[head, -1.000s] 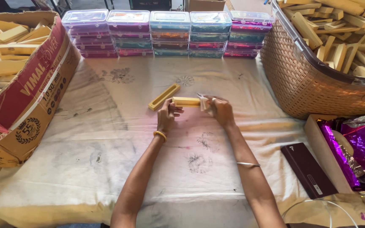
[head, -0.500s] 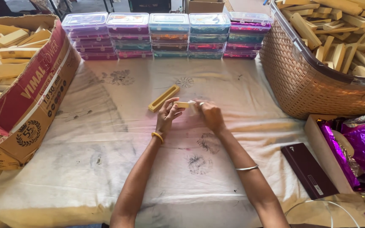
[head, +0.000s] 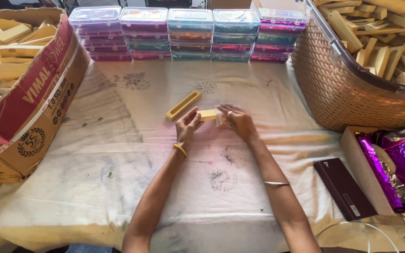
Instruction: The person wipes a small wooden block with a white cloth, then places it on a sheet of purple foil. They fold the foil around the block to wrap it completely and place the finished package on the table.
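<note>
Nearest on the right lies a dark maroon flat box (head: 344, 188) on the cloth-covered tabletop (head: 118, 178). Mid-tabletop, the left hand (head: 187, 127) has its grip pinching one end of a yellow wooden block (head: 208, 115); the right hand (head: 238, 122) meets the other end, its grip blurred, so I cannot tell. Just beyond lies a yellow wooden tray (head: 183, 105). Farthest, stacked plastic boxes (head: 191, 35) line the edge.
</note>
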